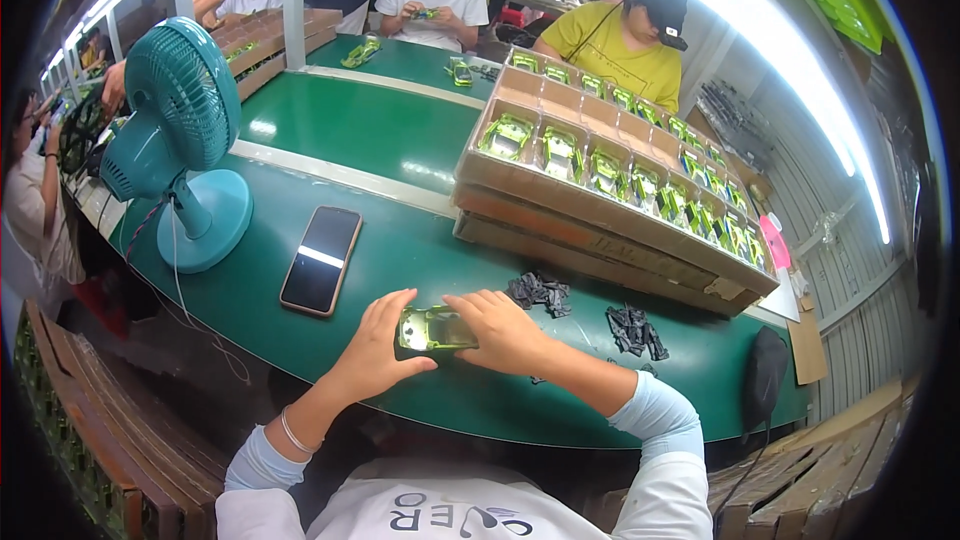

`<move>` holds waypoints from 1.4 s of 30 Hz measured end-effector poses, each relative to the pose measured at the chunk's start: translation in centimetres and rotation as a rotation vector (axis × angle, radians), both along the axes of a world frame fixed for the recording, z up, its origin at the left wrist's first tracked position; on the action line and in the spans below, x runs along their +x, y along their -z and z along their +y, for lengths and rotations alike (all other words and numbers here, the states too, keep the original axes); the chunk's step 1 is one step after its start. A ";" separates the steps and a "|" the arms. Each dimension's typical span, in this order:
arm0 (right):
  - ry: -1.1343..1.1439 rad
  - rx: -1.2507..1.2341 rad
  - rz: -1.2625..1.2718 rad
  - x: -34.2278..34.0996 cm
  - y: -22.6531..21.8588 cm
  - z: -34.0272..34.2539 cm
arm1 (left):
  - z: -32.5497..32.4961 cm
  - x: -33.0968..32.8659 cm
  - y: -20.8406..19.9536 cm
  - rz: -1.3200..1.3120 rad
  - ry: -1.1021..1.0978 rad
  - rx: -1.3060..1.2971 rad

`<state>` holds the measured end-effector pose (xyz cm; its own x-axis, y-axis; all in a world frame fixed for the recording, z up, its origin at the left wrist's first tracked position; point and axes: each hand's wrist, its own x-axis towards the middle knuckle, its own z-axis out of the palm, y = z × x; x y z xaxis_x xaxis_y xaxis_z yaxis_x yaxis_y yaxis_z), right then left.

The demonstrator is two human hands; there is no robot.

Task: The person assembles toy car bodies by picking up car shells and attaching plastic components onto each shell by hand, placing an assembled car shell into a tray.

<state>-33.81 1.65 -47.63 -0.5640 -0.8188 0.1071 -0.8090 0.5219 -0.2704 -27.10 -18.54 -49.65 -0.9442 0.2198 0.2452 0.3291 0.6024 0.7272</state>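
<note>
A bright green toy car body [432, 329] with a pale, shiny end is between my two hands, just above or on the near part of the green table. My left hand [382, 345] closes around its left end, fingers along the far side and thumb on the near side. My right hand [503, 333] grips the right end and covers part of it. Small black parts lie beyond and right of my right hand, in one pile [538, 293] and another pile [634, 330].
A phone [322, 260] lies left of my hands, near a teal fan [190, 150]. Stacked cardboard boxes [590, 235] with dividers hold several green toy cars at the right. A black pouch [764, 380] sits at the right edge. Co-workers [432, 0] sit across the green table [345, 125].
</note>
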 end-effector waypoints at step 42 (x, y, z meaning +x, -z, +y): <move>0.119 -0.476 0.414 3.4 -1.5 10.0 | 10.8 -5.9 -1.5 0.137 0.716 0.568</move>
